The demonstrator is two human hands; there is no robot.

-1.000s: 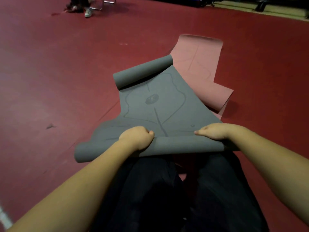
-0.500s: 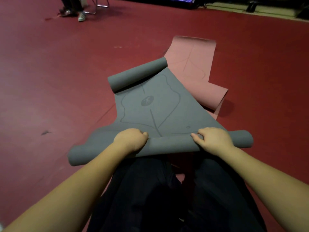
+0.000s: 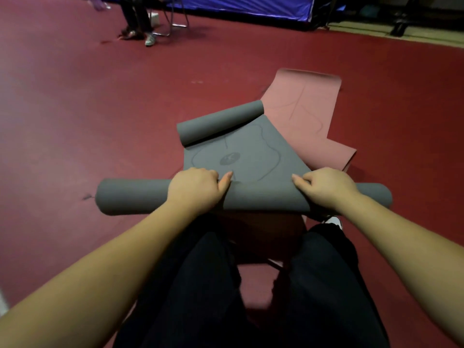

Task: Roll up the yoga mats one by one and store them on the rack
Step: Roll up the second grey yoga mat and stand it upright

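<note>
A grey yoga mat (image 3: 253, 156) lies on the red floor in front of my knees, its near end rolled into a thick tube (image 3: 130, 197) that runs left to right. My left hand (image 3: 194, 188) grips the roll left of centre, thumb pointing right. My right hand (image 3: 324, 185) grips it right of centre, fingers over the top. The mat's far end curls up into a small loose roll (image 3: 218, 124). Under and behind it lies a pink yoga mat (image 3: 308, 109), partly unrolled and partly hidden by the grey one. No rack is in view.
Red floor (image 3: 100, 109) spreads all around. At the back left a person's legs and shoes (image 3: 140, 28) stand by a metal chair. A blue sheet (image 3: 238, 6) hangs along the far wall. My dark trouser legs fill the bottom of the view.
The near roll has grown thicker and moved away from me along the grey mat. Both hands went forward with it. The view has tilted up a little.
</note>
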